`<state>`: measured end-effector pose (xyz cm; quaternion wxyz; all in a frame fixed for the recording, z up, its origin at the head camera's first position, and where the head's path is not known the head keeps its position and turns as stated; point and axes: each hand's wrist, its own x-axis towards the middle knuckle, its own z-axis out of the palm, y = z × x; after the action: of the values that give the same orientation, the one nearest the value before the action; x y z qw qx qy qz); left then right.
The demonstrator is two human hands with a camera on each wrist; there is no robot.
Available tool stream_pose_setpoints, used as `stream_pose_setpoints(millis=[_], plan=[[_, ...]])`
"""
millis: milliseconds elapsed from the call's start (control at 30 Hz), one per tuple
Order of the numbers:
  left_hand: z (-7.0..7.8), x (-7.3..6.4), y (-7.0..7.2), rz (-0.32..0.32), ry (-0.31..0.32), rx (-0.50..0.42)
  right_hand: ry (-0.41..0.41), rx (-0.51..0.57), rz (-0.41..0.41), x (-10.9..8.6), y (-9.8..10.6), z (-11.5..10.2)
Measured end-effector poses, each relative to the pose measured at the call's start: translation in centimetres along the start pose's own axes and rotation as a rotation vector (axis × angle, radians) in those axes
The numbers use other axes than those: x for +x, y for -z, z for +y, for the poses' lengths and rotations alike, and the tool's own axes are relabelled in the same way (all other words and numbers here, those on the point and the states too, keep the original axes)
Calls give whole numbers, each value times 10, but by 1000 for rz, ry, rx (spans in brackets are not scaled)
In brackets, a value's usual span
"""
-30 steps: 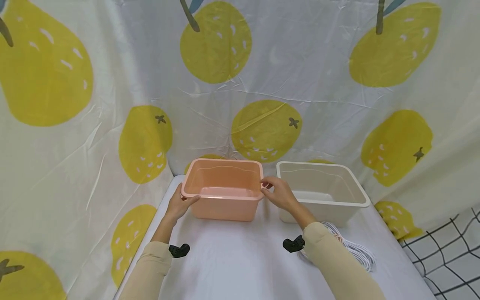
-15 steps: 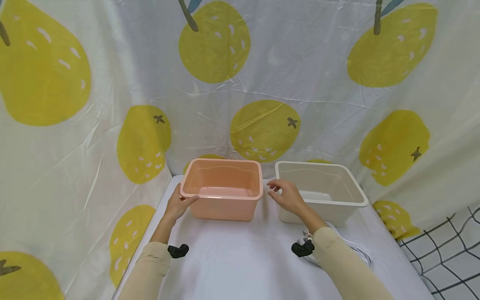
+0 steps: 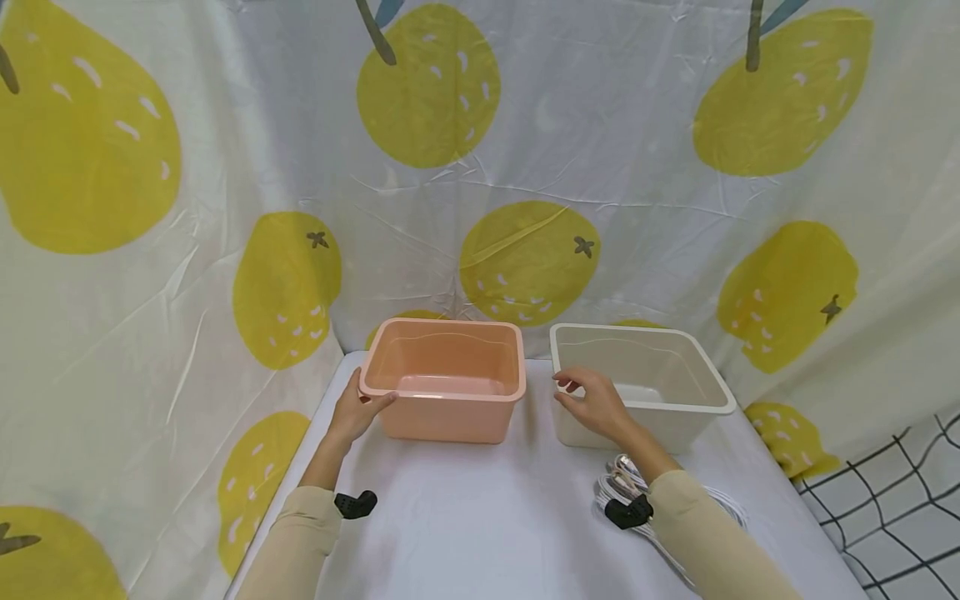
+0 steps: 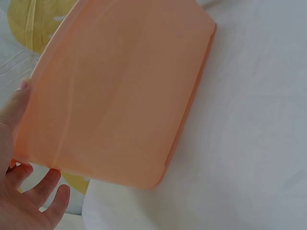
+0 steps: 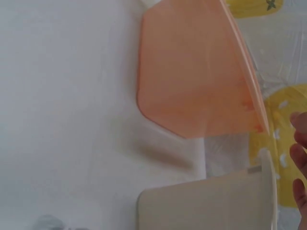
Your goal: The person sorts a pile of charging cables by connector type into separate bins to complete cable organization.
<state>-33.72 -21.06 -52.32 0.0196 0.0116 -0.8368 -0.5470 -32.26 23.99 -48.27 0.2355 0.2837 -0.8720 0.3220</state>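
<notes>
A peach plastic bin (image 3: 442, 421) stands on the white-covered table toward the back left, its inside bare. My left hand (image 3: 356, 412) holds its front left corner, with the thumb (image 4: 17, 103) on the rim and fingers against the end wall. To the right stands an off-white bin (image 3: 581, 433) of similar shape, also with nothing visible inside. Over its front left corner hovers my right hand (image 3: 596, 404), fingers loosely bent and nothing between them. In the right wrist view those fingertips (image 5: 297, 153) appear beyond the off-white bin's rim.
A coiled white cable (image 3: 622, 479) lies on the table, partly hidden under my right forearm. Patterned curtain (image 3: 645, 250) hangs behind and to the left. Black wire grid (image 3: 892, 500) shows past the table's right edge. Each wrist wears a black device (image 3: 356, 505).
My right hand has left the peach bin's right rim and moved right, over the off-white bin's front left corner. The left hand and both bins stay in place.
</notes>
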Motion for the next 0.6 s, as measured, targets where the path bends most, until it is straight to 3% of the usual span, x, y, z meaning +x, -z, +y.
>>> stream_pose_setpoints(millis=[367, 600], plan=[[0, -1, 0, 5, -18, 3, -15, -28, 22, -21, 14, 13], [-3, 1, 0, 6, -18, 12, 35, -72, 73, -36, 19, 22]])
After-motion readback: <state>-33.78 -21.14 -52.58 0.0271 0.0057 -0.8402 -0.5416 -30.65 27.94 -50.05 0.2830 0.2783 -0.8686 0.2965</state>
